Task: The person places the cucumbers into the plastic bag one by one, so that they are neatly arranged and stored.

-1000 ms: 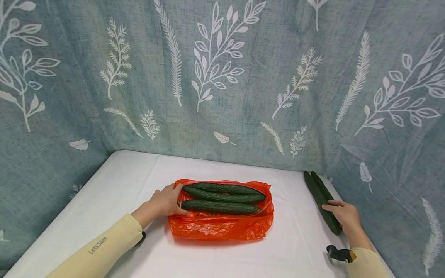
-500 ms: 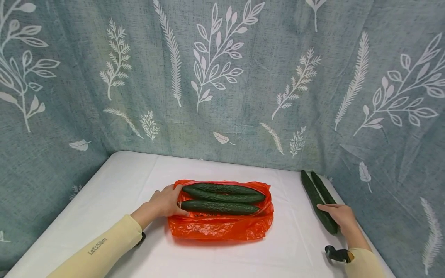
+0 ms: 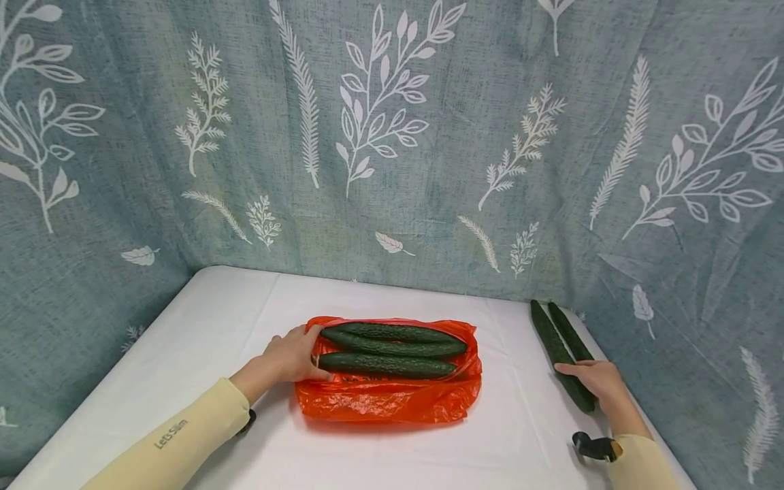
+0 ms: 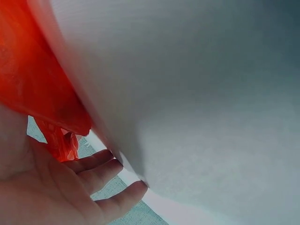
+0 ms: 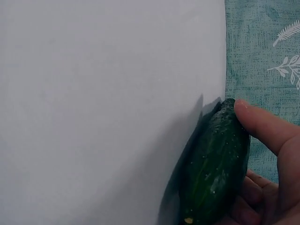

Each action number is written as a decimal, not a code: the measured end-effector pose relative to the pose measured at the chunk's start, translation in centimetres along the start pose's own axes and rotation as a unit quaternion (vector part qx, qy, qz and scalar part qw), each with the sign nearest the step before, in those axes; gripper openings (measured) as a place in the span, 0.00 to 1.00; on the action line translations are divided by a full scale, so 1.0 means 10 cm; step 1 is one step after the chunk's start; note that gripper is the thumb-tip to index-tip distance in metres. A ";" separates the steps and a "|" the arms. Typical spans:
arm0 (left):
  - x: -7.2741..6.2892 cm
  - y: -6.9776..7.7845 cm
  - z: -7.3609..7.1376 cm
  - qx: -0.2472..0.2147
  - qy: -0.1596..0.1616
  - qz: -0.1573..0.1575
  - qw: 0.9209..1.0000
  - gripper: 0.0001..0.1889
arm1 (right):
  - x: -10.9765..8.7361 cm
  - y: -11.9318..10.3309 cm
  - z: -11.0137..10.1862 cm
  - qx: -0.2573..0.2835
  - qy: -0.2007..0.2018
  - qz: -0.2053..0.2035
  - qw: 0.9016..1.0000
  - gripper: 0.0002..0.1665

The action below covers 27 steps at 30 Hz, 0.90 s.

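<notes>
Three long, dark-green, bumpy cucumbers (image 3: 395, 346) lie side by side in the mouth of a crinkled, red-orange, thin plastic bag (image 3: 386, 403) on the smooth white tabletop (image 3: 514, 435). The left hand (image 3: 295, 355) rests at the bag's left end, its thumb over the near rim; the left wrist view shows its other visible fingers loosely extended. Well apart, near the table's right edge, the right hand (image 3: 599, 381) grips a slender dark-green cucumber (image 3: 554, 346) near its closer end, thumb on one side, fingers curled partly out of sight. Just right of it lies another dark-green cucumber (image 3: 570, 331), a strip of white between them.
</notes>
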<state>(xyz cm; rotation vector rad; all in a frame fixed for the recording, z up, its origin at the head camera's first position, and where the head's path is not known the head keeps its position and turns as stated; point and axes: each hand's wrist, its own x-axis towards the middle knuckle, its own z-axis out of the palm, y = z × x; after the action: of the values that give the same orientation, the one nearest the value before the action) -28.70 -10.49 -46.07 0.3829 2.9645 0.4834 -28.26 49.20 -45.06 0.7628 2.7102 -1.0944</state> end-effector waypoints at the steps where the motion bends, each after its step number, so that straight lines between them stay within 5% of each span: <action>1: 0.00 0.00 0.00 0.000 0.001 0.001 1.000 0.56 | 0.00 0.00 0.01 -0.001 0.005 -0.003 1.000 0.63; 9: 0.00 0.00 0.01 -0.013 -0.001 -0.002 1.000 0.57 | 0.00 0.02 0.08 0.015 0.044 -0.019 0.999 0.55; 27: 0.01 0.00 0.00 -0.010 0.001 0.003 1.000 0.58 | 0.00 0.04 0.05 0.029 0.032 -0.024 0.999 0.57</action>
<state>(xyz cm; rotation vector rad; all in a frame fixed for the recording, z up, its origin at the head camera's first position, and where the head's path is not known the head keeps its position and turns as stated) -28.79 -10.49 -46.10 0.3908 2.9579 0.5140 -28.12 49.11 -45.63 0.7590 2.7741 -1.1833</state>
